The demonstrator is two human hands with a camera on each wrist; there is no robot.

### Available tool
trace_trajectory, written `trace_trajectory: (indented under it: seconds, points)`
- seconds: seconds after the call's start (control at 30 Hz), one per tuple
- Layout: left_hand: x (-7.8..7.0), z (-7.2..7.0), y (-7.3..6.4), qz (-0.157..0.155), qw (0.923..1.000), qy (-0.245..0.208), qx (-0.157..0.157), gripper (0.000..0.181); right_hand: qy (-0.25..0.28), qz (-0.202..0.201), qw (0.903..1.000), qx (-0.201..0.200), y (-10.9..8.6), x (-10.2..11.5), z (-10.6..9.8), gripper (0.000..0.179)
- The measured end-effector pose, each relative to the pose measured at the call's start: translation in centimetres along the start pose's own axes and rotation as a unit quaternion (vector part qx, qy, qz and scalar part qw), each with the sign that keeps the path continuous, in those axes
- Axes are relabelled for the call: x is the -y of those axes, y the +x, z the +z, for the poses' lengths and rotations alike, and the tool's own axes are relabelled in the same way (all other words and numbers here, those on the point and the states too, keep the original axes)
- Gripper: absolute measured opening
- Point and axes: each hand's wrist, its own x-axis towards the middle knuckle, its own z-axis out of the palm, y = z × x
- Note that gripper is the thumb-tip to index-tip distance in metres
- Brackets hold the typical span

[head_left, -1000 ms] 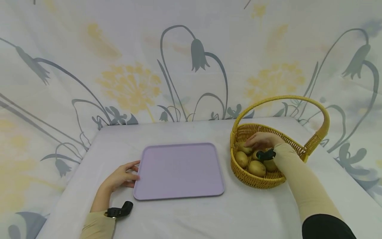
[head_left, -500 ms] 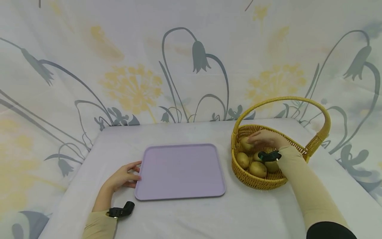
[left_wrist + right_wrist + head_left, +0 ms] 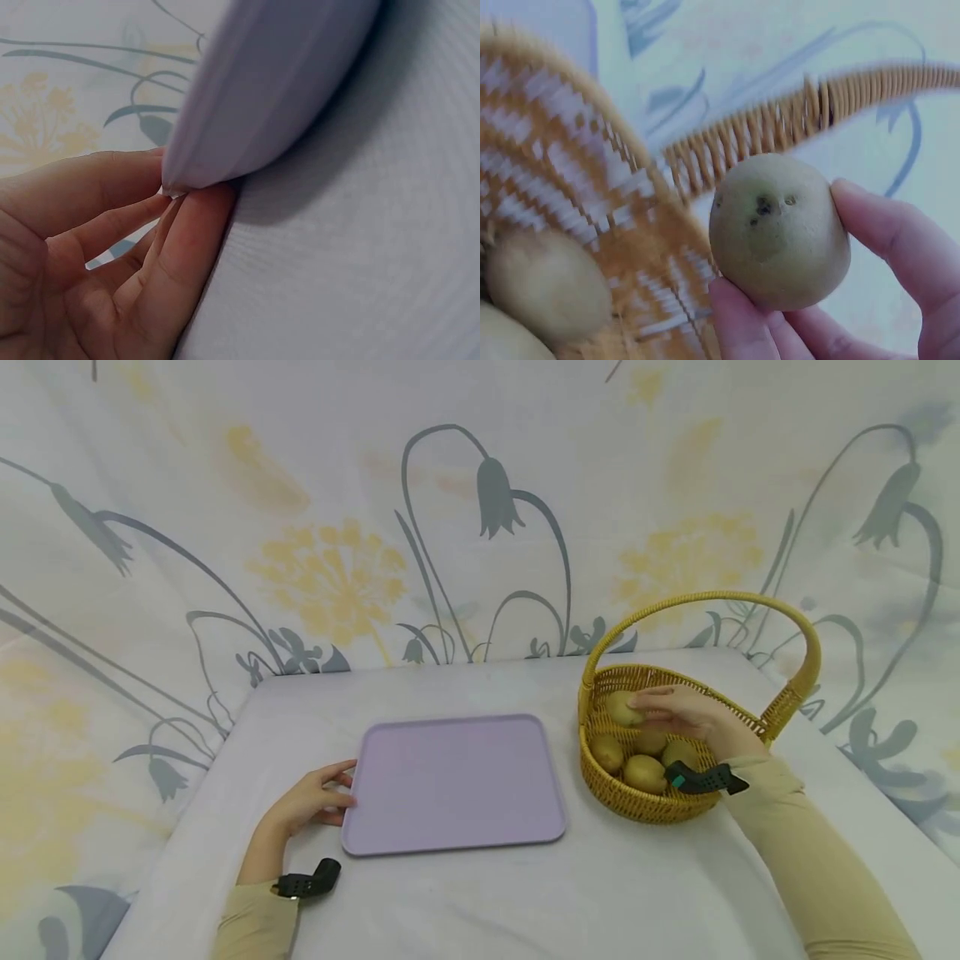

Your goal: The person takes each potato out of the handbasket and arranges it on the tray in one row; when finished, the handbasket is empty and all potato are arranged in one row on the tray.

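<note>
In the right wrist view a round, pale potato (image 3: 780, 232) with small dark eyes is pinched between the thumb and fingers of my right hand (image 3: 686, 714). That hand is inside the yellow wicker basket (image 3: 637, 810), near its left rim. Below it lie several other potatoes (image 3: 645, 774). My left hand (image 3: 307, 802) is at the left edge of a light purple rectangular tray (image 3: 457, 785). In the left wrist view its thumb and fingertips hold the tray's rim (image 3: 225, 127). The tray's top has nothing on it.
The basket's tall arched handle (image 3: 701, 597) rises above the right hand. A white cloth (image 3: 465, 902) covers the table, with a flower-patterned backdrop (image 3: 337, 527) behind it. Each wrist wears a black camera strap (image 3: 307, 881).
The right hand has drawn a potato up from the basket's far left side, and its wrist has shifted right, showing more of the potatoes beneath. The left hand stays at the tray edge.
</note>
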Motion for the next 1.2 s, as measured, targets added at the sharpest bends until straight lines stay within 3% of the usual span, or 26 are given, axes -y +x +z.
trace_trajectory:
  seconds: [0.13,0.23,0.4,0.67,0.9,1.2]
  points:
    - [0.0,-0.1,0.0,-0.002,1.0,0.002,0.0,0.075,0.001,-0.004,0.9999,-0.01,-0.8,0.1,1.7,0.051]
    - [0.0,-0.1,0.1,-0.004,1.0,0.001,0.0,0.075,-0.012,-0.005,0.9998,-0.018,-1.3,0.1,2.8,0.065]
    - [0.1,-0.1,0.0,-0.004,1.0,0.008,-0.002,0.074,-0.022,-0.025,0.9994,-0.004,-1.3,-0.2,4.7,0.067]
    - [0.1,-0.1,0.1,-0.001,1.0,0.003,0.001,0.074,0.026,-0.039,0.9988,0.015,-1.1,-0.5,7.2,0.056]
    - [0.2,-0.2,0.1,0.001,1.0,0.0,0.002,0.074,-0.001,-0.045,0.9987,0.026,-0.7,-0.1,9.4,0.061]
    - [0.3,-0.2,0.2,0.004,1.0,-0.003,0.006,0.074,0.017,-0.057,0.9974,0.041,0.6,-0.2,11.3,0.055]
